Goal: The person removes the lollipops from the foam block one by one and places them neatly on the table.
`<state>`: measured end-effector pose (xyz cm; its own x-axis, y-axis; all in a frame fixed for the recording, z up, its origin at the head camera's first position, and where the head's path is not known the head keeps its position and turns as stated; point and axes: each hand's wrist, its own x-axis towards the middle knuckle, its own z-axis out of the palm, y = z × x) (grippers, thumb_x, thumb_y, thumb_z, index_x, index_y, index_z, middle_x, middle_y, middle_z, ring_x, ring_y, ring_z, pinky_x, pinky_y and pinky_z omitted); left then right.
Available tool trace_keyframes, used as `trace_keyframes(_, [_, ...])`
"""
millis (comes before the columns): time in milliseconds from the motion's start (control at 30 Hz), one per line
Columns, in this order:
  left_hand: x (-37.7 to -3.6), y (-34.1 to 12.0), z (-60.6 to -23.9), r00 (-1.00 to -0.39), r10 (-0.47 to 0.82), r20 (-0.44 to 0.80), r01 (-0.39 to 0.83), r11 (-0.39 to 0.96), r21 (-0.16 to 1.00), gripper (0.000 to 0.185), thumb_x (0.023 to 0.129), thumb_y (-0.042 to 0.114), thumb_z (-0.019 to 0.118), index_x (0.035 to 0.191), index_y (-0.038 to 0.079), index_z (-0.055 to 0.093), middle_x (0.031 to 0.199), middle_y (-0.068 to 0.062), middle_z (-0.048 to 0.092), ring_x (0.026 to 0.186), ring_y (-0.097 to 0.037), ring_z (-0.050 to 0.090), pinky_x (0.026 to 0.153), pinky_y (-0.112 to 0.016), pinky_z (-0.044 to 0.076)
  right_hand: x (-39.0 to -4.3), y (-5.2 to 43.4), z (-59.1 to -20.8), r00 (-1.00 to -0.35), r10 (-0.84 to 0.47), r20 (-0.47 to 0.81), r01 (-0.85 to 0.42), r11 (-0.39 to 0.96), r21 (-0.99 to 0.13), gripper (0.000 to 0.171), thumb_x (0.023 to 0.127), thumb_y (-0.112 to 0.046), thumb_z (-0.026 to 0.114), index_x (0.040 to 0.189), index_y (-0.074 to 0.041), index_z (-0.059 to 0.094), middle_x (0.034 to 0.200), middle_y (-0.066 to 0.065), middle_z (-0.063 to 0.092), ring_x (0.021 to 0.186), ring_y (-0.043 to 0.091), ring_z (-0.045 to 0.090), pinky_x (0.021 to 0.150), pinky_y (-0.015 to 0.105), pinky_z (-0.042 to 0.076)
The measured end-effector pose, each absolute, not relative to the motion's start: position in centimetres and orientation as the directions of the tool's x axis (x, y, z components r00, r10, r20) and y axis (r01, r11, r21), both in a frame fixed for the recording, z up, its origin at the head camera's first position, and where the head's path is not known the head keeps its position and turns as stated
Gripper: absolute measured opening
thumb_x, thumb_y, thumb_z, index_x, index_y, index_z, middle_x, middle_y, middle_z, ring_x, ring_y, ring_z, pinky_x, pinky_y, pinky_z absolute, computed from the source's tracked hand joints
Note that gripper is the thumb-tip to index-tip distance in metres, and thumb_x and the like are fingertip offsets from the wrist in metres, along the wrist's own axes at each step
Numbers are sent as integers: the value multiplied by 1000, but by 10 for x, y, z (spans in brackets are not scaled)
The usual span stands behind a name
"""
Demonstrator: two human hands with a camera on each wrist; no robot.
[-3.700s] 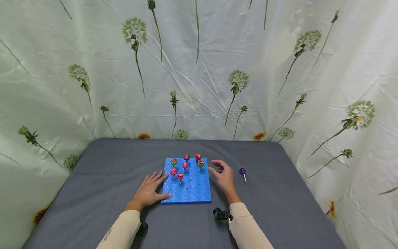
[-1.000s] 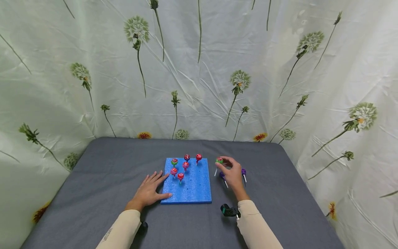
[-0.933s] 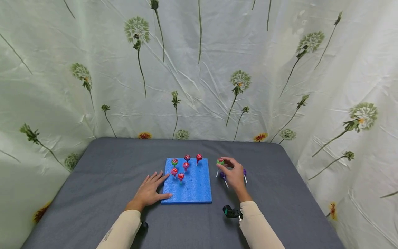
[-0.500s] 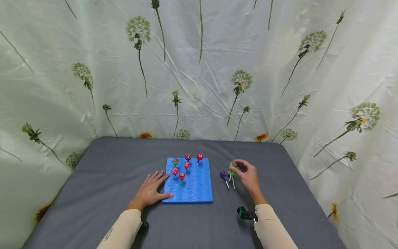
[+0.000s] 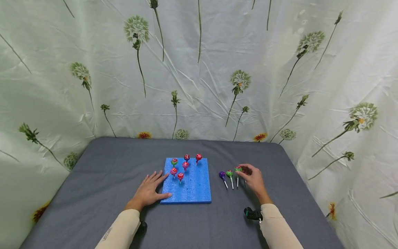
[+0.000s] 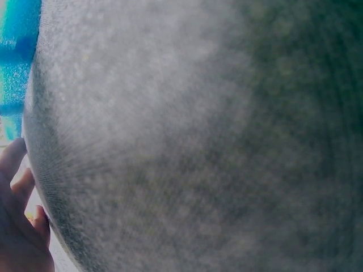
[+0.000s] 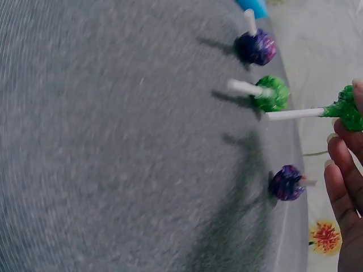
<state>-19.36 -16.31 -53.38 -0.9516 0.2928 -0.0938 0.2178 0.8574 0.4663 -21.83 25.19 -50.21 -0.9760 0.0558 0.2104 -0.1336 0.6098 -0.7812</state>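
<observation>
My right hand (image 5: 255, 180) pinches a green-wrapped lollipop (image 5: 238, 169) by its head between thumb and fingers, the white stick pointing down. The right wrist view shows this lollipop's stick (image 7: 296, 114) above the grey tablecloth. Beside it lie a green lollipop (image 5: 229, 174) and a purple lollipop (image 5: 222, 175); a second purple lollipop (image 7: 287, 183) is mostly hidden by the hand in the head view. My left hand (image 5: 147, 192) rests spread at the left side of a blue foam board (image 5: 196, 193), thumb and index finger on its edge.
Several lollipops stand upright in the board's back and left part, among them a red lollipop (image 5: 198, 157) and a pink lollipop (image 5: 173, 171). Small holes dot the board's front. A flowered curtain (image 5: 199, 86) hangs behind the grey table (image 5: 124, 155).
A green lollipop has left the board's right side. My right hand has moved right with the held one, and a purple and a green lollipop now show lying beside the board. The left hand stays put.
</observation>
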Motion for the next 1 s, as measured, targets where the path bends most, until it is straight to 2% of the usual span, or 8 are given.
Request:
trace_keyframes(267, [-194,-164,-535,-952,292,-88,216,852,477,91,76,64,67,149,17,39,154,-18,30,143,-43,16,115,-58,5,-225,256,-511,-980,22,196,-124,700,-703,25,83,-9,75,105,0,68,92,11,68,84,23,62,75,36,52])
trace_keyframes(667, [-195,-165,-536,-952,295,-86,220,849,481,91,76,65,67,148,17,39,154,-19,31,143,-43,16,115,-59,6,-232,253,-516,-978,-26,205,-146,791,-594,20,80,-12,78,96,-2,72,85,7,68,77,21,61,72,40,48])
trace_keyframes(1000, [-194,-164,-535,-953,291,-80,220,853,474,91,76,64,67,148,17,40,154,-18,31,143,-43,17,115,-59,7,-236,252,-522,-972,-39,230,-170,793,-585,19,78,-9,78,94,0,72,83,9,69,77,24,63,74,42,50])
